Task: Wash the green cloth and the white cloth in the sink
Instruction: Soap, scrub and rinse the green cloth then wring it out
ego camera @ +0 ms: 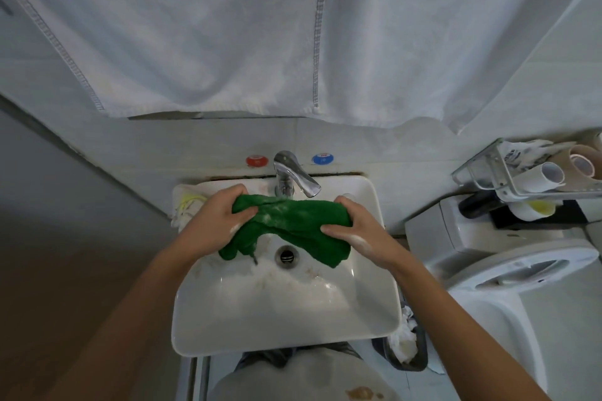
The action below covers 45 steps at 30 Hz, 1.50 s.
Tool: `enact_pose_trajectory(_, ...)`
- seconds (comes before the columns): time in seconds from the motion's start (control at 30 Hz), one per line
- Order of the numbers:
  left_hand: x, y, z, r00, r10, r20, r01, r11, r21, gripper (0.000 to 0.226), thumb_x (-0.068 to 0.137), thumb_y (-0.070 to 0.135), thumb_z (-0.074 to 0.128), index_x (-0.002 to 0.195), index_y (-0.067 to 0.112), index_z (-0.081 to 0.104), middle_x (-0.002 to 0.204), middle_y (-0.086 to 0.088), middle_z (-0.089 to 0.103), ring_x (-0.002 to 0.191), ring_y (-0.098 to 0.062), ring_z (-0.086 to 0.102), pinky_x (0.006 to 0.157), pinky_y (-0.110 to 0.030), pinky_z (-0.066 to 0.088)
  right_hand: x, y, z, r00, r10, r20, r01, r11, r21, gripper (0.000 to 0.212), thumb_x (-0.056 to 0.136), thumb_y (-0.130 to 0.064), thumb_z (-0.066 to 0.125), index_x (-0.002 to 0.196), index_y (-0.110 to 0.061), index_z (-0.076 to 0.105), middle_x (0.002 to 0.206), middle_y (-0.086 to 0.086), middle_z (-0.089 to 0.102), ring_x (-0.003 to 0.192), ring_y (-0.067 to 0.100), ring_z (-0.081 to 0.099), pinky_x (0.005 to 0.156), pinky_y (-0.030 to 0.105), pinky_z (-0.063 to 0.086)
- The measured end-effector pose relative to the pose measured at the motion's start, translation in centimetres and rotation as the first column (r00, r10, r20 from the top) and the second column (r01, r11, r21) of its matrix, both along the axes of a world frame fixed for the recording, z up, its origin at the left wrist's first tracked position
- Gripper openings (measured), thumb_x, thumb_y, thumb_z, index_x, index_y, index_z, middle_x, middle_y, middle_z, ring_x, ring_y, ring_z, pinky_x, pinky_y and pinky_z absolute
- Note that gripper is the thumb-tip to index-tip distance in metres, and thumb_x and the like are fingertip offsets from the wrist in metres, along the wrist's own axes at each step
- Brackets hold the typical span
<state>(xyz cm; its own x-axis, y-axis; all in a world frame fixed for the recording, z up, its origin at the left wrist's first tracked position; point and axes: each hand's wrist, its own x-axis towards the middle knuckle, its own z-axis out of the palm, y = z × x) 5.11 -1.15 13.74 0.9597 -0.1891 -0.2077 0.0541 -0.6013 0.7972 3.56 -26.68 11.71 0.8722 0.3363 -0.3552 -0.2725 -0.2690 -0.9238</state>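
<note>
You are holding the green cloth (293, 225) stretched between your 2 hands above the white sink (283, 312), just in front of the chrome tap (294, 177). Your left hand (216, 216) is gripping the cloth's left end, fingers curled over the top and thumb pressing into the fabric. Your right hand (353, 226) is gripping the right end in the same manner, thumb lying along the front edge. The hands are sitting apart, with the bunched middle of the cloth spanning the gap between them. Loose folds are hanging down from both ends toward the basin, the lower left fold reaching beside the drain (286, 256). Soap suds are showing on the cloth and on both wrists. The white cloth (187, 208) is lying crumpled on the sink's back left corner, just behind your left hand; contact between them cannot be determined. A large white towel (211, 29) is hanging above the sink.
</note>
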Motion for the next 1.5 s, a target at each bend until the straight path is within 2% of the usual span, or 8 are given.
enact_pose_trajectory(0.3,-2.5,-4.7,-1.9,0.917,0.366,-0.157,-0.398,0.864,-0.309,0.012,0.099,0.021,0.046,0.109,0.014,0.048,0.095,0.001,0.059,0.085,-0.009,0.059,0.071,-0.023,0.051,-0.5,4.9,-0.2,0.972,-0.211,0.105,0.205,0.976,0.068,0.006,0.098,-0.02,0.053,0.102,-0.02,0.058,0.093,0.0,0.062,0.087,0.011,0.061,0.076,0.022,0.051)
enact_pose_trajectory(0.5,-4.5,-10.4,-1.2,0.858,0.513,0.04,-0.452,0.789,-0.416,0.02,0.095,0.02,0.053,0.076,0.018,0.058,0.063,0.006,0.059,0.058,-0.005,0.056,0.055,-0.02,0.047,0.8,9.0,0.0,0.781,-0.623,-0.043,0.622,0.77,0.143,0.03,0.097,-0.024,0.055,0.069,-0.017,0.061,0.063,-0.001,0.057,0.065,0.016,0.055,0.065,0.034,0.047)
enact_pose_trajectory(0.63,-1.1,-9.3,-1.2,0.707,0.702,-0.081,-0.656,0.61,-0.444,0.04,0.095,0.019,0.056,0.056,0.02,0.047,0.045,0.007,0.045,0.044,-0.002,0.042,0.05,-0.022,0.038,-0.9,10.0,0.6,0.84,-0.542,-0.019,0.539,0.83,0.143,0.028,0.092,-0.004,0.055,0.064,-0.006,0.056,0.059,0.009,0.049,0.057,0.016,0.048,0.056,0.027,0.042)
enact_pose_trajectory(0.8,-3.5,-11.3,-0.5,0.791,0.61,0.054,-0.523,0.719,-0.457,0.033,0.095,0.017,0.055,0.063,0.01,0.057,0.053,0.0,0.053,0.047,-0.006,0.049,0.048,-0.02,0.042,1.6,9.3,1.1,0.776,-0.62,-0.114,0.631,0.759,0.161,0.034,0.093,-0.002,0.049,0.061,-0.014,0.055,0.05,-0.005,0.048,0.044,0.007,0.044,0.048,0.021,0.038)
enact_pose_trajectory(0.93,0.2,-9.2,-0.7,0.706,0.699,-0.115,-0.659,0.587,-0.471,0.041,0.095,0.018,0.055,0.054,0.02,0.049,0.047,0.007,0.049,0.047,-0.007,0.046,0.053,-0.026,0.041,0.1,10.0,1.2,0.838,-0.54,-0.085,0.546,0.83,0.115,0.033,0.092,0.0,0.049,0.061,-0.013,0.053,0.054,-0.002,0.049,0.049,0.008,0.046,0.05,0.02,0.04)
enact_pose_trajectory(1.1,-3.5,-11.1,0.2,0.833,0.553,0.012,-0.492,0.751,-0.44,0.035,0.097,0.019,0.052,0.063,0.013,0.057,0.056,0.0,0.054,0.051,-0.007,0.052,0.051,-0.02,0.044,1.9,8.6,1.4,0.793,-0.601,-0.102,0.609,0.785,0.109,0.039,0.093,-0.002,0.049,0.057,-0.016,0.051,0.045,-0.009,0.045,0.042,0.006,0.041,0.048,0.02,0.036)
enact_pose_trajectory(1.27,0.9,-8.3,0.2,0.74,0.667,-0.089,-0.633,0.646,-0.427,0.042,0.095,0.019,0.055,0.053,0.015,0.048,0.05,0.002,0.047,0.05,-0.013,0.044,0.055,-0.028,0.04,-0.2,10.1,1.6,0.86,-0.509,-0.049,0.509,0.842,0.18,0.037,0.09,0.001,0.051,0.056,-0.014,0.049,0.05,-0.004,0.045,0.048,0.01,0.042,0.049,0.023,0.037)
enact_pose_trajectory(1.5,-1.1,-9.1,0.7,0.818,0.575,0.011,-0.539,0.773,-0.334,0.037,0.096,0.022,0.054,0.06,0.016,0.055,0.054,0.003,0.053,0.05,-0.008,0.05,0.05,-0.017,0.04,0.5,10.5,1.3,0.76,-0.636,-0.131,0.65,0.74,0.176,0.027,0.092,-0.007,0.052,0.067,-0.005,0.059,0.06,0.008,0.052,0.057,0.02,0.05,0.057,0.032,0.044)
